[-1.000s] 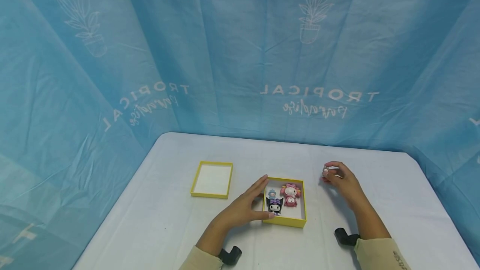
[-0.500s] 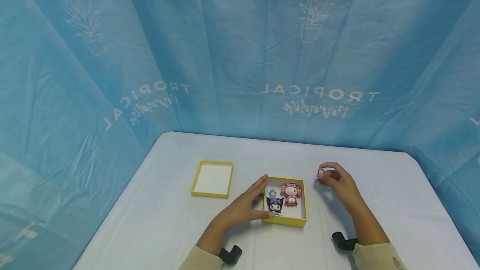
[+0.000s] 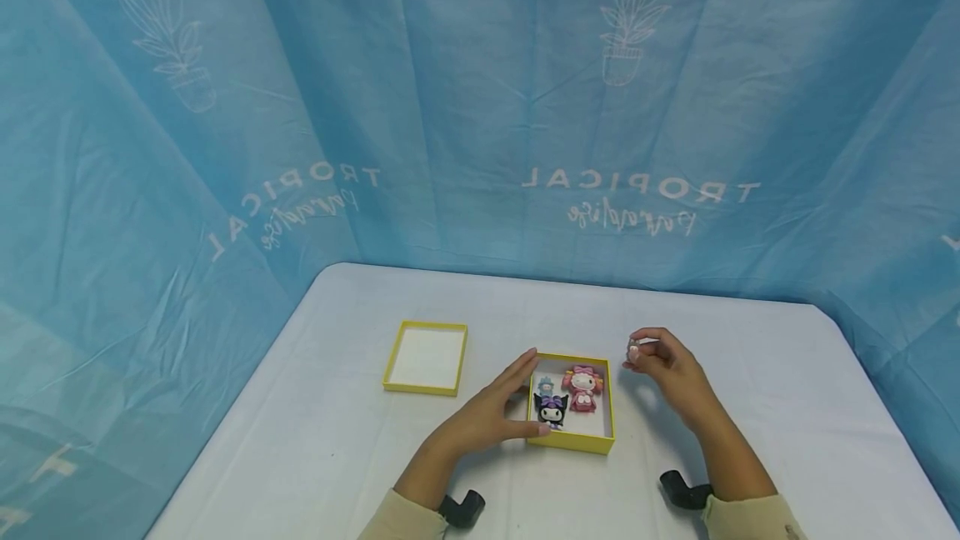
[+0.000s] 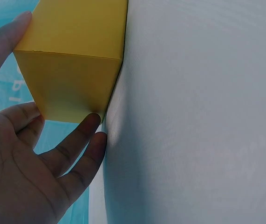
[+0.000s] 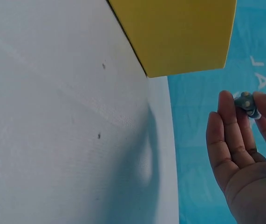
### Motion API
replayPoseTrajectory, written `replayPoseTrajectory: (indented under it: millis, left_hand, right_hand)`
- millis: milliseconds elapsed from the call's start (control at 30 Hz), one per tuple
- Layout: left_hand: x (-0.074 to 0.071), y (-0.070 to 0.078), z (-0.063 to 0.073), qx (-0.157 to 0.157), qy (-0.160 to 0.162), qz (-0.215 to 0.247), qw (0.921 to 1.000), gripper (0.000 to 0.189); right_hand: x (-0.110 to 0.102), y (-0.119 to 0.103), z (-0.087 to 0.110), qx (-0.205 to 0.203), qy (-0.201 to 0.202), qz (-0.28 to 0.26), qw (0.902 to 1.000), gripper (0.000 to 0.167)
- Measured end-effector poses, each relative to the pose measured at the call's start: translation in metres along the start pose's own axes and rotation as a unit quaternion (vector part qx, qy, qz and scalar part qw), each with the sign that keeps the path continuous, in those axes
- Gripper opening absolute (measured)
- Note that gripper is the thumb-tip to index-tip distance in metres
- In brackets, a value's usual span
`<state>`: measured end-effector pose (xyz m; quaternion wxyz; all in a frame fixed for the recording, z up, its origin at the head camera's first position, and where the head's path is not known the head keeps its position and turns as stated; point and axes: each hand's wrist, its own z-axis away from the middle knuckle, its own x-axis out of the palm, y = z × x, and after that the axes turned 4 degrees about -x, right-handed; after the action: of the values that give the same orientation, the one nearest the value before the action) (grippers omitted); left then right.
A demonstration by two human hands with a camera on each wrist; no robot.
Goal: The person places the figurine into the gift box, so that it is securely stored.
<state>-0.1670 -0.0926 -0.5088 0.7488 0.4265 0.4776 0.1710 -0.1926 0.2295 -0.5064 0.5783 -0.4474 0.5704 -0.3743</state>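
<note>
My left hand (image 3: 483,417) holds the open yellow box (image 3: 572,442) by its left side, thumb on the front rim and fingers at the back corner. In the left wrist view, the fingers touch the outer wall of the box (image 4: 72,81). Inside lie a pink figurine (image 3: 582,390), a black-and-purple figurine (image 3: 551,412) and a small light-blue figurine (image 3: 546,387). Right of the box, my right hand (image 3: 672,369) pinches a tiny figurine (image 3: 633,350) above the table. The right wrist view shows this grey-blue figurine (image 5: 247,103) between thumb and fingertips.
A shallow yellow-rimmed lid (image 3: 425,392) lies inside up on the white table (image 3: 315,440), left of the box. Blue curtains (image 3: 450,107) with printed white lettering hang behind the table and at its sides.
My right hand has moved left toward the box with the tiny figurine in its fingers. The left hand, the box and the figurines inside have stayed in place.
</note>
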Motion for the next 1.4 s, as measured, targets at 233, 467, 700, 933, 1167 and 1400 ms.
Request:
replayPoseTrajectory:
  millis: [233,467,700,933,1167,1400]
  left_hand:
    - [0.0,0.0,0.0,0.0,0.001,-0.002,1.0,0.102]
    - [0.001,-0.001,0.0,0.0,0.003,-0.006,1.0,0.101]
    - [0.001,-0.001,0.0,0.002,0.004,-0.003,1.0,0.101]
    - [0.001,0.0,0.0,0.001,0.004,-0.002,1.0,0.101]
    - [0.001,0.0,0.001,0.001,0.003,0.0,1.0,0.101]
    - [0.001,-0.001,0.0,0.003,0.003,0.002,1.0,0.101]
  right_hand:
    - [0.003,-0.005,0.003,0.005,-0.014,0.008,0.9999,0.028]
    - [0.006,-0.007,0.006,0.017,-0.021,0.029,0.9992,0.031]
    - [0.006,-0.014,0.01,0.001,-0.032,0.043,0.9986,0.035]
    - [0.008,-0.021,0.009,0.006,-0.052,0.065,0.9965,0.037]
    - [0.014,-0.03,0.009,0.017,-0.057,0.124,0.9904,0.031]
    - [0.017,-0.037,0.012,0.0,-0.066,0.159,0.9851,0.027]
